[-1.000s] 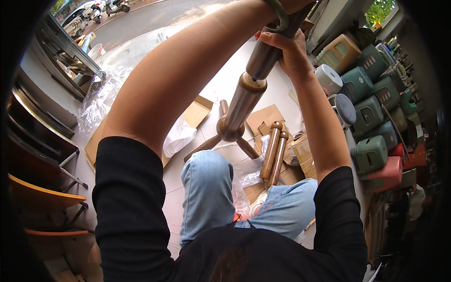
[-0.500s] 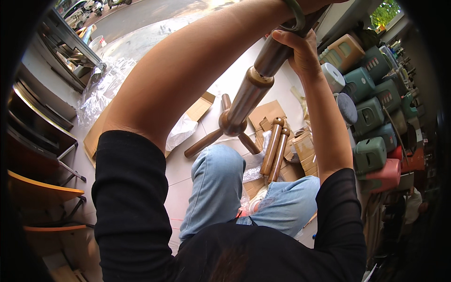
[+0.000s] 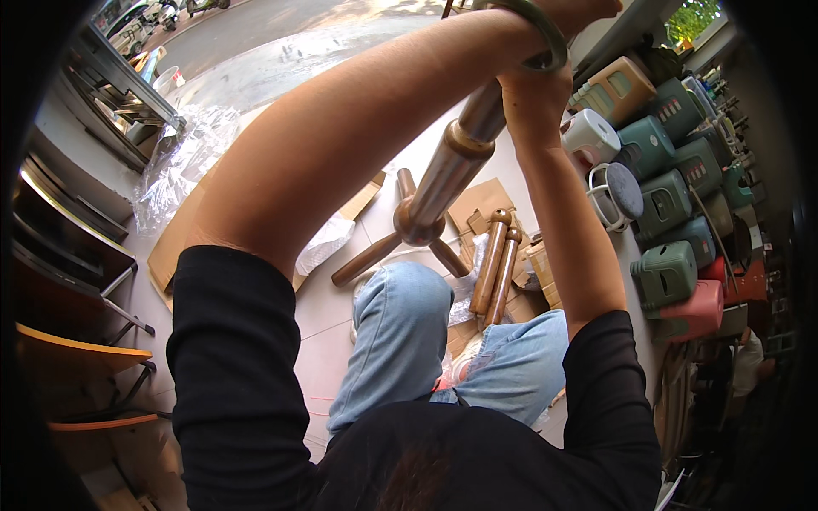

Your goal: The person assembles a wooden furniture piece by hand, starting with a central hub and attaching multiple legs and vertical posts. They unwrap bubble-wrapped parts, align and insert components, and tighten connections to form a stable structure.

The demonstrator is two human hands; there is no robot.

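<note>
A brown wooden pole stand (image 3: 445,175) rises from a round hub (image 3: 419,223) with splayed legs (image 3: 368,259) on the floor. Its upper pole section (image 3: 482,111) meets the lower one at a rounded collar. My right hand (image 3: 537,102) is closed around the upper section; its fingers are largely hidden behind my left wrist. Higher up, my left hand (image 3: 584,15) is cut off by the top edge, so its grip does not show. A green bangle (image 3: 558,44) circles the left wrist. Two loose wooden rods (image 3: 496,268) with knobbed ends lie beside my knee.
Flattened cardboard (image 3: 486,204) and clear plastic wrap (image 3: 192,162) lie on the tiled floor. Stacked plastic stools (image 3: 665,272) line the right side. Tables with orange edges (image 3: 81,341) stand at the left. A road (image 3: 273,38) runs beyond the entrance.
My right hand has shifted left on the pole, and its thumb, visible before, is now hidden behind my left wrist. The left wrist and bangle have come slightly lower. The stand stays upright.
</note>
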